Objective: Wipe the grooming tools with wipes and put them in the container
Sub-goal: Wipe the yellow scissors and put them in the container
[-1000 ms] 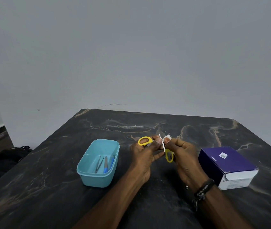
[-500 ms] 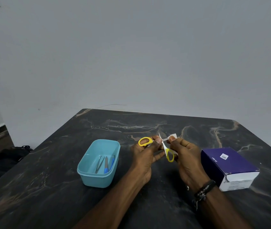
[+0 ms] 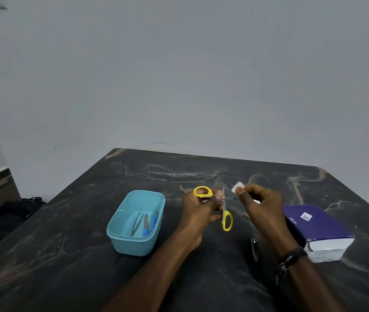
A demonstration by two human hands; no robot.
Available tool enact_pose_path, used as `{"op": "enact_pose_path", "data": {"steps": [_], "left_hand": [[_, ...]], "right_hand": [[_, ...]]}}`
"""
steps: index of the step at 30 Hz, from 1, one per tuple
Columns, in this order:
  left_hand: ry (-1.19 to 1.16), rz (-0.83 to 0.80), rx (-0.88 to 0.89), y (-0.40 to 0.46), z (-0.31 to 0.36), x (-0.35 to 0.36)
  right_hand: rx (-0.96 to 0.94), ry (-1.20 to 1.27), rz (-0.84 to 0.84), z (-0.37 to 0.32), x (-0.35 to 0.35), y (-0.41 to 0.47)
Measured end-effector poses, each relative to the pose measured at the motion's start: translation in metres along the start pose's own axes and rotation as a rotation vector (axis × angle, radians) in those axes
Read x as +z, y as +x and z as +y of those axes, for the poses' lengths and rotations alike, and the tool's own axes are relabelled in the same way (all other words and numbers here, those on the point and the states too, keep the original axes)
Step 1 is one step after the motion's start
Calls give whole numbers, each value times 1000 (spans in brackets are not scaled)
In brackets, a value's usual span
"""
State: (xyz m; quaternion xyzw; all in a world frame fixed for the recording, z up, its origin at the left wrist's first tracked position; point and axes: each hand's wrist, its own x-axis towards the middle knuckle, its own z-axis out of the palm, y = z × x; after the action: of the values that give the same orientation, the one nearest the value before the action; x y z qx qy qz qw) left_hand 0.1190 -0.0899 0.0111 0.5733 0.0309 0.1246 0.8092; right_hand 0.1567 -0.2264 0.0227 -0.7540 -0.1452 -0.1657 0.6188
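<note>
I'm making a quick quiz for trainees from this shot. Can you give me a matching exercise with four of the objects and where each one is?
Things:
1. yellow-handled scissors
2. white wipe
3. tweezers
4. purple box

Places:
A. inside the teal container
B. pinched in the right hand
C. on the table, right of both hands
D. held open in the left hand

Pairs: 1-D, 2-B, 3-A, 4-C

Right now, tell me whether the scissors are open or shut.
Open. The scissors are spread in the left hand: one yellow loop points up-left, the other hangs down, far apart.
</note>
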Motion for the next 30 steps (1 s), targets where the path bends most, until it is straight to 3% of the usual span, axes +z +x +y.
{"op": "enact_pose_path", "data": {"steps": [5,14,22,27,30], "left_hand": [[112,-50,18,-1,-1,-2],[131,-74,14,0,-4,-3],[135,-149,41,-2,-5,0],[77,-96,41,-3,-3,-1],[87,-115,17,-2,-3,-3]], "right_hand": [[-48,-106,-205,0,3,-2],[-29,-145,-271,1,1,-2],[68,61,-201,0,2,-4],[68,-39,-308,1,1,-2],[88,-22,-261,2,2,-2]]}}
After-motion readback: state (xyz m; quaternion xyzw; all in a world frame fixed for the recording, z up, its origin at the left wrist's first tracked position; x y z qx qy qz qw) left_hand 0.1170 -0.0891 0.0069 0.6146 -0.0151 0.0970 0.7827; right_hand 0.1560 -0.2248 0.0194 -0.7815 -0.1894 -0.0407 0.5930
